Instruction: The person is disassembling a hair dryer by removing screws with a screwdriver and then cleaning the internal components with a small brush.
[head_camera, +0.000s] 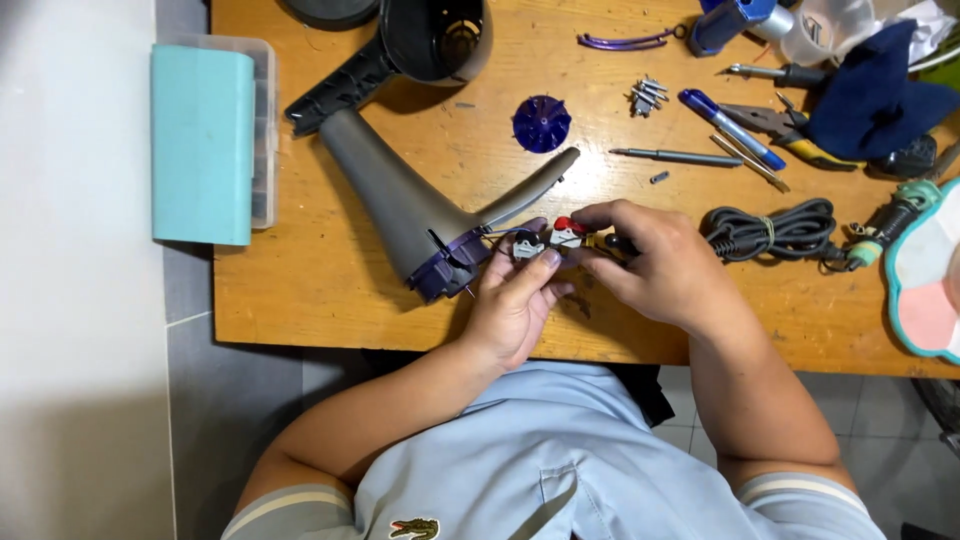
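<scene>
A grey, partly dismantled hair dryer body (405, 205) lies on the wooden table (330, 290), its purple-rimmed open end towards me. Thin wires run from that end to two small switches. My left hand (515, 305) holds the grey and white switch (527, 246) between thumb and fingers. My right hand (655, 265) pinches the red-topped switch (568, 231) right beside it. Both hands meet just above the table's near edge.
A black dryer housing shell (400, 50) lies at the back left, a purple fan impeller (541, 123) behind the hands. Screws (648, 95), a screwdriver bit (675, 156), a blue pen (730, 128), pliers (790, 135) and a coiled black cord (775, 230) lie right. A teal-lidded parts box (205, 140) overhangs the left edge.
</scene>
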